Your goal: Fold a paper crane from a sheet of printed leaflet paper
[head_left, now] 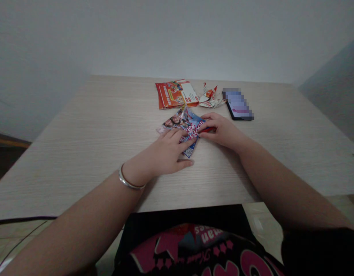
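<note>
A printed paper sheet [182, 119], folded, with photos of people, red-and-white lettering and a QR code, lies on the table between my hands. My left hand [167, 154] rests over its lower left part, fingers stretched out and thumb apart on the table side; a silver bangle circles that wrist. At the sheet's right end, my right hand [220, 129] has its fingers round the edge, where a bit of red shows between fingers and thumb. My fingers cover some of the folds.
Behind the sheet lie several orange-red printed leaflets [169, 96], with a pile of folded paper pieces [209, 99] beside them. A phone [237, 104], its screen lit and blurred, lies at the right. The pale wooden table [87, 134] meets a wall [177, 38] behind.
</note>
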Available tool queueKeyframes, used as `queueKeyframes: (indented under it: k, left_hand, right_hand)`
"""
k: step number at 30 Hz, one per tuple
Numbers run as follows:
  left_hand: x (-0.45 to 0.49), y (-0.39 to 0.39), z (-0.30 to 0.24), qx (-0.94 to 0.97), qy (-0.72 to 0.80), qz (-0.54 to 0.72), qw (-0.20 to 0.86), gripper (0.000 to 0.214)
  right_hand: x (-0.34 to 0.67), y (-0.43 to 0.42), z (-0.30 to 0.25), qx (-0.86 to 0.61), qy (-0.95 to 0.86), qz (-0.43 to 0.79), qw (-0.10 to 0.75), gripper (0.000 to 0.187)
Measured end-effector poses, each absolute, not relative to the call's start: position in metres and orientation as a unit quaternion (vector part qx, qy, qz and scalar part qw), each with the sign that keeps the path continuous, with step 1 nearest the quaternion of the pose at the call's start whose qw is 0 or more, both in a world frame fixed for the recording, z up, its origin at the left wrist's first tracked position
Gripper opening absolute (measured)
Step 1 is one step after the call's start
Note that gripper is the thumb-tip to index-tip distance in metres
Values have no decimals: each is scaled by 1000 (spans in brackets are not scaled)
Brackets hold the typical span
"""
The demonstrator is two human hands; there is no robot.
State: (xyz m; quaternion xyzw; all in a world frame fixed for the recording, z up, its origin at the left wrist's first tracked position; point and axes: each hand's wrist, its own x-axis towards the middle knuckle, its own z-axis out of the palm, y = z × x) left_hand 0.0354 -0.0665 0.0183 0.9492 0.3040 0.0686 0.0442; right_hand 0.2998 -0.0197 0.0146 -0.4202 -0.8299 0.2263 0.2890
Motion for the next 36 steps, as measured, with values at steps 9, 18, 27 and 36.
queueKeyframes:
  k: [9, 18, 27, 36]
  left_hand:
    - [37, -69, 15, 945, 318, 63, 36, 76]
    - [46, -76, 16, 935, 340, 92, -31, 66]
    - [52, -74, 30, 940, 332, 77, -33, 45]
    - [46, -61, 33, 924, 328, 190, 48, 20]
  right_hand:
    - [289, -25, 12, -520, -714, 284, 373, 39]
    - [282, -23, 7, -538, -662, 323, 411, 63]
    - [281, -23, 7, -537, -662, 334, 401, 52]
    - [285, -23, 7, -534, -682, 317, 387, 44]
